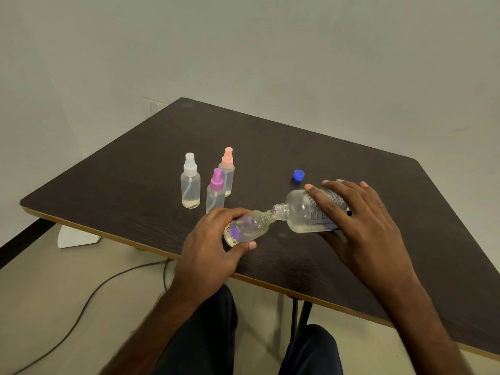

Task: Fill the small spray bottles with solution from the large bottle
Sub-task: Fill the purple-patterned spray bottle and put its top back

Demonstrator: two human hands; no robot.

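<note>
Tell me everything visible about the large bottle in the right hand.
The large bottle is clear, plastic-looking, with rounded shoulders, an uncapped threaded neck and a printed label. It lies tipped almost level over the table, mouth meeting that of the small bottle in the left hand; a little yellowish liquid pools along its lower side. The right hand grips its body from above.

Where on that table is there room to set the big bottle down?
The table is bare at its far right, beyond the blue cap and right hand, and at the back behind the white-capped bottle and pink-capped bottle. The middle is crowded: by the purple-capped bottle, the left hand tilts a small bottle against the large bottle.
</note>
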